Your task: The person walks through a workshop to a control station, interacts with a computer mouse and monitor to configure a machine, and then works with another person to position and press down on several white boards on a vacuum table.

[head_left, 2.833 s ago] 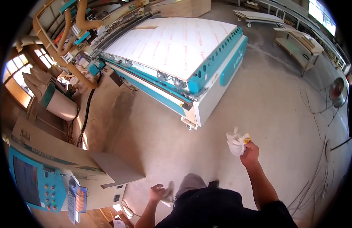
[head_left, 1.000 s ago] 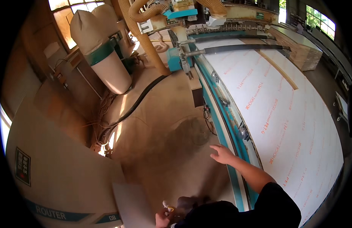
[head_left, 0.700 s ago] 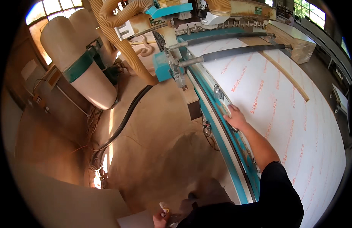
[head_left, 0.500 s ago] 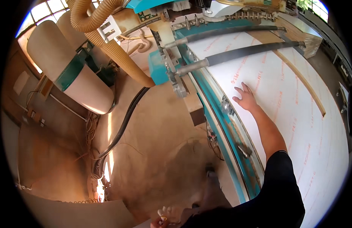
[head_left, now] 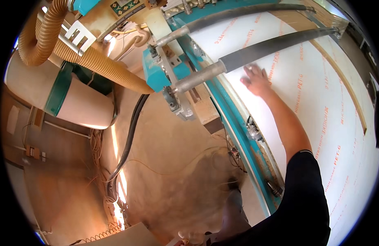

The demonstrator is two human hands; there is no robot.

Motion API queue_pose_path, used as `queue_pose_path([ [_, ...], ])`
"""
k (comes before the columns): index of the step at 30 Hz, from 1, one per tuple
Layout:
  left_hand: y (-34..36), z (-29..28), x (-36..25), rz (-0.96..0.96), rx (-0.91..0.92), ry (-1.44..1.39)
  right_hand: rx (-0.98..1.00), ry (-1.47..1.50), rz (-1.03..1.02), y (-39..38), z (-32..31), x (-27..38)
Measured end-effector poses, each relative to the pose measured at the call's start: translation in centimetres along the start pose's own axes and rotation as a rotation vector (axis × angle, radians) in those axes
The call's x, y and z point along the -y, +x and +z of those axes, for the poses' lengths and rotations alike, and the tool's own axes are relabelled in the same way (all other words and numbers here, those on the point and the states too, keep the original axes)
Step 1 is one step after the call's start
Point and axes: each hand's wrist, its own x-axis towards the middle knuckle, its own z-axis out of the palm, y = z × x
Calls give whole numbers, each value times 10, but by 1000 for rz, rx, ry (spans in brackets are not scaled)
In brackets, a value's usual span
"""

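A large white plastic-faced sheet (head_left: 296, 119) with red print lies across the machine bed on the right. My right hand (head_left: 257, 80) rests on it or just over it, palm down, with fingers spread. Just beyond those fingers runs the nearer dark-sleeved roller (head_left: 271, 50), its bare metal end pointing left. A second dark roller (head_left: 234, 17) lies farther back, also spanning the sheet. My left hand (head_left: 189, 237) is low at the bottom edge, mostly cut off and blurred; whether it holds anything is not visible.
A teal machine rail (head_left: 242, 143) with metal fittings borders the sheet. Along its right side curves a thin brown strip (head_left: 341, 78). A tan ribbed hose (head_left: 103, 67), a dust-collector bag (head_left: 85, 100) and a black cable (head_left: 134, 127) stand or run on the left over a dusty floor (head_left: 165, 143).
My right hand has slid forward and slightly left across the sheet, closer to the nearer roller. The view has shifted; my left hand sits lower, nearly out of the picture.
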Motion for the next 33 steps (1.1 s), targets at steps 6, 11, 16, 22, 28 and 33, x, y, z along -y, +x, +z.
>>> queue_pose_path([
  [6, 5, 3, -16, 267, 135, -277, -227, 507, -123, -306, -83, 23],
  [11, 12, 4, -14, 281, 479, -100, -143, 607, 273, -589, -152, 105],
  [16, -47, 63, -51, 1010, 752, 287, -387, 770, 961, -807, -218, 156],
  [22, -177, 117, -6, 1368, 1233, 465, -616, 687, 1063, -980, -324, 189],
  [28, -334, 162, 94, 1653, 1391, 815, -1048, 667, 1302, -1201, -334, 230],
  [33, -461, 235, 213, 1799, 1912, 946, -1660, 1003, 1662, -1378, -311, 286],
])
